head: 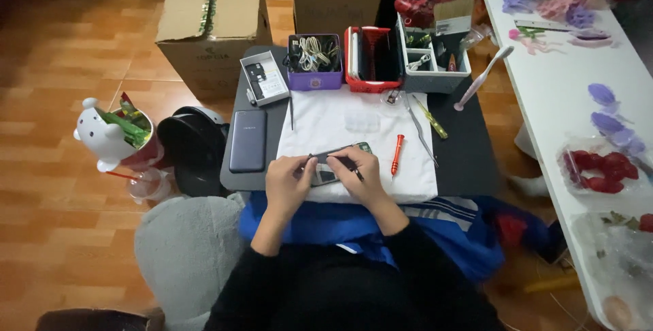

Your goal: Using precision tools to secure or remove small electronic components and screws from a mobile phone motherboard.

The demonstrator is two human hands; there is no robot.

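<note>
- Hands met over a small dark phone (335, 162), which lay on the white cloth (360, 134) right between them, close to the person's body.
- The left hand (289, 183) was curled, its fingertips pinching the phone's left end and steadying it there.
- The right hand (359, 173) was closed around a thin dark tool (356, 174), the tip pointing down at the phone's right half; whether the tip touched the phone could not be told.
- Just right of the right hand, an orange screwdriver (397, 153) lay on the cloth, apart from the fingers.
- Further right and beyond, slim tweezers (420, 131) and a yellow-green tool (432, 119) rested at the cloth's edge.
- Just ahead of the hands, a small clear plastic box (362, 121) sat on the cloth.
- Left of the left hand, a larger dark blue phone (248, 140) lay face down on the black table (469, 154), well clear of the cloth.
- Far side of the table, beyond both hands: a white box (264, 77), a purple bin of cables (314, 61), a red basket (372, 60) and a grey organiser tray (432, 59), lined up side by side.
- Behind those, a cardboard box (211, 25) stood on the wooden floor.
</note>
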